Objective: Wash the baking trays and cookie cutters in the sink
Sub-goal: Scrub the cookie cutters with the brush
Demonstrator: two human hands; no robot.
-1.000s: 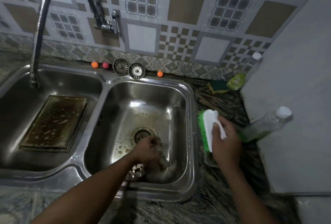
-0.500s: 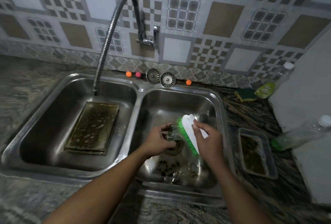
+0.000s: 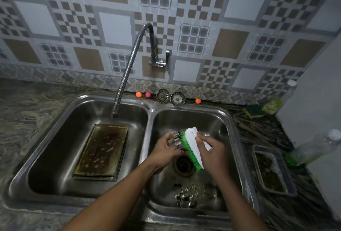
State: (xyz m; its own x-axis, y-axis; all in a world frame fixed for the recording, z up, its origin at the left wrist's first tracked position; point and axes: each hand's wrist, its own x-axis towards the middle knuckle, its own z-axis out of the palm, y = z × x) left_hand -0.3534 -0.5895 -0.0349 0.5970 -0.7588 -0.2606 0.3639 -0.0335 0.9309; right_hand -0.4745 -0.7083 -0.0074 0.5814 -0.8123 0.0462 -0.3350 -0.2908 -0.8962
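Observation:
Over the right basin of the steel double sink (image 3: 149,123), my left hand (image 3: 165,150) grips a metal cookie cutter (image 3: 177,139). My right hand (image 3: 210,152) holds a white scrubbing brush (image 3: 192,143) whose green bristles press against the cutter. Several more cookie cutters (image 3: 186,194) lie on the basin floor near the front, below the drain (image 3: 183,164). A greasy, soapy baking tray (image 3: 102,152) lies flat in the left basin. A second, smaller dirty tray (image 3: 273,170) sits on the counter to the right.
The flexible faucet (image 3: 127,71) hangs over the left basin with no water visible. Two strainers (image 3: 170,97) and small coloured balls (image 3: 138,94) line the back ledge. A sponge (image 3: 253,111), a soap bottle (image 3: 276,101) and a lying bottle (image 3: 317,147) crowd the right counter beside a white wall.
My right hand carried the brush from the counter into the right basin. My left hand lifted a cutter from the basin floor up against the bristles. The camera view shifted right and back.

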